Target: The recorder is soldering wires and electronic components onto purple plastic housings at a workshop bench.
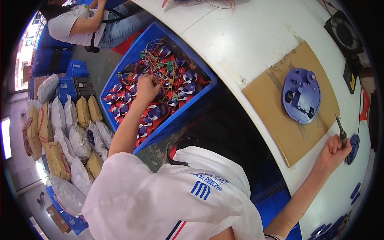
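To my left, my left hand (148, 89) reaches down into a blue crate (168, 125) heaped with small red, purple and white plastic parts (154, 114) with thin wires. Its fingers are curled together among the wires; whatever they pinch is hidden. Small green boards (170, 66) hang on some wires. On the right, my right hand (333, 151) is closed around the dark handle of a soldering iron (341, 131), its thin tip pointing up and away from me. A purple oval plastic housing (301, 96) lies on a cardboard sheet (272, 116), apart from both hands.
A black fan (344, 32) and a black box (351, 74) stand along the table's far right. Purple parts (330, 228) lie at the lower right of the white table (236, 36). Filled sacks (80, 140) are stacked at left; another person (86, 26) sits beyond the crate.
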`<state>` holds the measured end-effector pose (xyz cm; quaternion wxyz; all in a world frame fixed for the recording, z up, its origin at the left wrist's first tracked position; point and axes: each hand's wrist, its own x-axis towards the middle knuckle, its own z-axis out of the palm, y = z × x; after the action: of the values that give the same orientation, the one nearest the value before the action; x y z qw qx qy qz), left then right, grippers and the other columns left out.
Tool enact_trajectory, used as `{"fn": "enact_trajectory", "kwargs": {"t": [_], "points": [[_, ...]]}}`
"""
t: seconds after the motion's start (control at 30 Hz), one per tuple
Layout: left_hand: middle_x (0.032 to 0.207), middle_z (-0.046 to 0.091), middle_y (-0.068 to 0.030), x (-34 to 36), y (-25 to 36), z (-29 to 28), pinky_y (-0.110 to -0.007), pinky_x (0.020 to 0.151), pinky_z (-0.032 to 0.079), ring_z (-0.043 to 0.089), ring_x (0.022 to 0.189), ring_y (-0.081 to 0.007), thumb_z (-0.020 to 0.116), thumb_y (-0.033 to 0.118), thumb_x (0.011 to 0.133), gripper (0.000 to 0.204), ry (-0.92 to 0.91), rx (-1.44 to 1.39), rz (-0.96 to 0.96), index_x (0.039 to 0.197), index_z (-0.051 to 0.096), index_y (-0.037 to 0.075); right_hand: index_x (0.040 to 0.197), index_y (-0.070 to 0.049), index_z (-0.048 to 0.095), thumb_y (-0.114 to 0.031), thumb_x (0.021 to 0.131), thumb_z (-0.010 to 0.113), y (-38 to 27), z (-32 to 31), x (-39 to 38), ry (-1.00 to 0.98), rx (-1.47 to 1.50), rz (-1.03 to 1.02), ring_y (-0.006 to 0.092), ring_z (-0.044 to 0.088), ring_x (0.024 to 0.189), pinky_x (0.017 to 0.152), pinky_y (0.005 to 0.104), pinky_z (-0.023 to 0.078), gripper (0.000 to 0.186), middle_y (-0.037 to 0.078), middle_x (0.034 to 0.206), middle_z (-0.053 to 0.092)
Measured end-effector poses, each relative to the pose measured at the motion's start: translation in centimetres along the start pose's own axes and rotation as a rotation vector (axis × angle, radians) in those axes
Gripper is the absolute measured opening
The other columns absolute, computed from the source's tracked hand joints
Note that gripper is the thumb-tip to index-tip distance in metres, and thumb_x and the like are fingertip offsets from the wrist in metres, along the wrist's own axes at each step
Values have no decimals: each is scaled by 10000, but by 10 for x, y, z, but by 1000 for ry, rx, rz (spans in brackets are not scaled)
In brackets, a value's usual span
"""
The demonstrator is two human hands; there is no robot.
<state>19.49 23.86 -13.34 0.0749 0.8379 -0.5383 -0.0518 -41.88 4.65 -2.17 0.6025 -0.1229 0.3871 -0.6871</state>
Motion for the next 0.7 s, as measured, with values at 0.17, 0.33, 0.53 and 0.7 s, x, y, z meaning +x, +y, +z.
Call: {"fn": "enact_trajectory", "kwargs": {"t": [0.17,0.33,0.53,0.7], "points": [[1017,617,-160,31,-68,6,-454,870,470,563,1006,-381,701,129,724,306,380,202,22,1014,644,50,709,-53,404,-164,935,584,1,2,-2,-32,-86,-38,76,237,455,404,243,191,309,-1,613,328],[1206,606,-176,87,-89,-11,-440,958,448,523,1198,-370,710,329,761,502,203,91,-234,1174,614,60,716,-49,416,-166,937,585,2,1,-5,-12,-102,-76,72,240,450,399,237,195,302,-2,610,337],[1200,659,-170,99,-117,-19,-405,1008,451,619,1134,-340,670,616,733,766,-323,-33,-772,1301,599,107,753,-27,475,-172,952,563,5,0,-3,-65,-148,-92,68,245,451,407,234,201,262,-12,612,339],[1047,696,-88,63,-155,-3,-310,778,548,674,899,-177,857,221,722,478,-190,-878,-850,1131,692,36,772,-19,495,-173,953,563,7,2,-5,-69,-136,-82,67,244,454,414,232,204,247,-15,615,333]]}}
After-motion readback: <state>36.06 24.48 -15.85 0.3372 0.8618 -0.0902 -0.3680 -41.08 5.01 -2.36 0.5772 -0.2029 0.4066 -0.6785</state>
